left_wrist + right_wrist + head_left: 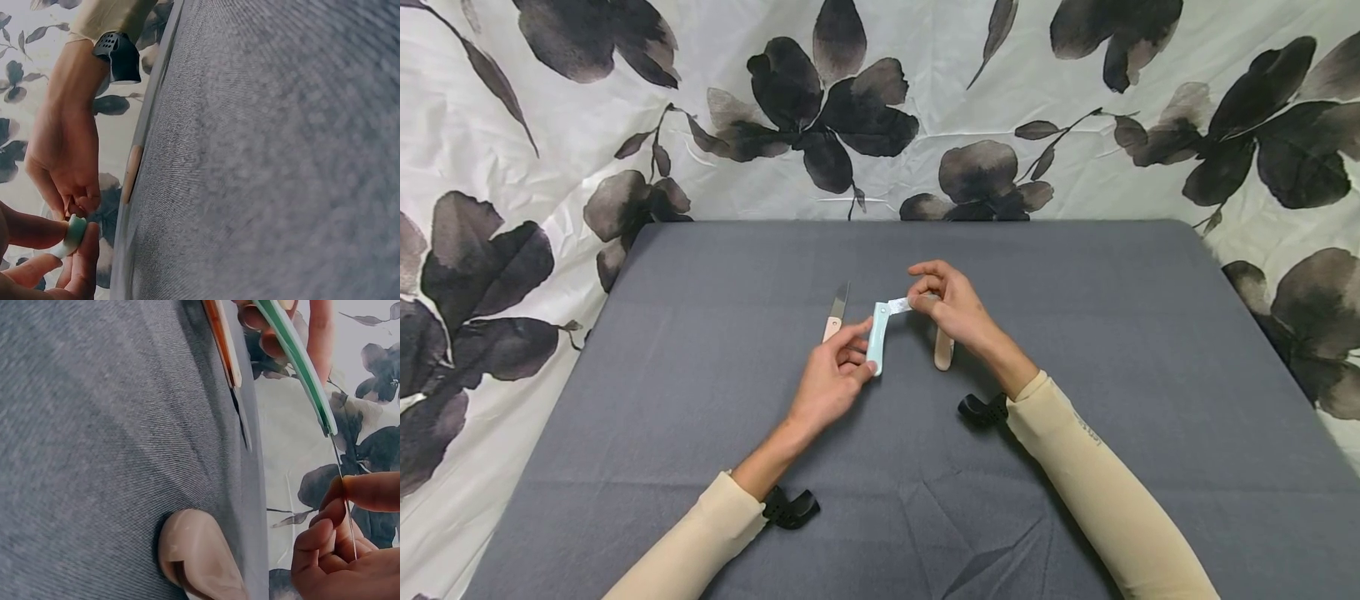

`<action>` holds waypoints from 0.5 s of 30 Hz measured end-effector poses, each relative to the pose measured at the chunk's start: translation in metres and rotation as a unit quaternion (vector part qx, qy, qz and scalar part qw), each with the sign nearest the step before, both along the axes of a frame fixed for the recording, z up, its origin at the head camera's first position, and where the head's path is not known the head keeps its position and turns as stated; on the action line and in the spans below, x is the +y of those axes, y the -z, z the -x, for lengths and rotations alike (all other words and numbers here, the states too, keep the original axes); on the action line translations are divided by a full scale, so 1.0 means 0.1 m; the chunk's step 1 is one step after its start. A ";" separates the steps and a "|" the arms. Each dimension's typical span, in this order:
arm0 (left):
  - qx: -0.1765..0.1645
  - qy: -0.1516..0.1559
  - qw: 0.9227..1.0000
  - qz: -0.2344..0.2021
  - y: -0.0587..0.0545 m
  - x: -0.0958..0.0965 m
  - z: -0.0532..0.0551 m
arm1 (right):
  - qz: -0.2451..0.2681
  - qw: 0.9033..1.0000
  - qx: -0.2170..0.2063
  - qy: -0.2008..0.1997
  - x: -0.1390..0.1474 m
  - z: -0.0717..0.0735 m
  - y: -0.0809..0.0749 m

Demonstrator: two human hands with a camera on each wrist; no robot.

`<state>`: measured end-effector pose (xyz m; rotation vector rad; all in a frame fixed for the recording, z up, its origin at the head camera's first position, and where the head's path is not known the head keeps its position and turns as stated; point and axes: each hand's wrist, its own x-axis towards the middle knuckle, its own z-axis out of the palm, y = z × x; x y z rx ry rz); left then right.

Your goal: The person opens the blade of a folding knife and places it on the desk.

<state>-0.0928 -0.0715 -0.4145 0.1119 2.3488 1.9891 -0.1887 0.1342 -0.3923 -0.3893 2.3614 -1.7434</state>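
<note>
My left hand (829, 383) holds a folding knife by its mint-green handle (877, 340), gripped between thumb and fingers above the table. From the handle's top the blade (898, 306) sticks out to the right at an angle, partly unfolded. Thumb and finger of my right hand (957, 310) pinch that blade, hiding its tip. Just beyond the left hand lies a second folding knife (832, 326) with a pale pink handle and its blade out, pointing away. Below the right hand is a tan handle (943, 352), its far part covered by that hand.
A grey cloth (715, 275) covers the table, with creases near the front. Behind and at the sides hangs a white sheet (940, 50) with dark flowers. Black wrist mounts (792, 509) stick out from both sleeves, low over the cloth.
</note>
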 end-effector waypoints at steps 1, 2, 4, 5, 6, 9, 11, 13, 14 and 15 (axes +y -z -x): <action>0.001 0.001 1.000 -0.002 0.00 0.00 0.00 | 0.000 1.000 -0.001 0.003 0.00 0.00 -0.01; 0.001 0.000 1.000 -0.002 0.00 0.00 -0.01 | -0.001 1.000 -0.003 0.007 0.00 0.00 -0.01; 0.002 0.001 1.000 -0.005 0.00 0.00 -0.01 | 0.001 1.000 -0.008 0.017 -0.01 0.01 -0.02; 0.003 0.000 1.000 -0.006 0.00 0.00 -0.01 | 0.003 1.000 -0.010 0.023 -0.02 0.02 -0.02; 0.003 0.000 1.000 -0.007 0.00 -0.01 -0.01 | 0.011 0.999 -0.015 0.028 -0.03 0.03 -0.02; 0.004 0.000 1.000 -0.015 0.00 -0.01 -0.01 | 0.047 0.997 -0.035 0.043 -0.06 0.05 -0.02; 0.004 -0.001 1.000 -0.020 -0.01 -0.01 -0.01 | 0.083 0.994 -0.052 0.053 -0.08 0.05 -0.03; 0.002 -0.002 1.000 -0.026 -0.01 -0.01 -0.01 | 0.115 0.989 -0.068 0.063 -0.10 0.05 -0.03; 0.003 -0.003 1.000 -0.026 -0.01 0.00 -0.01 | 0.129 0.987 -0.072 0.068 -0.10 0.05 -0.04; 0.002 -0.004 1.000 -0.028 -0.02 0.00 -0.01 | 0.143 0.984 -0.077 0.074 -0.11 0.05 -0.04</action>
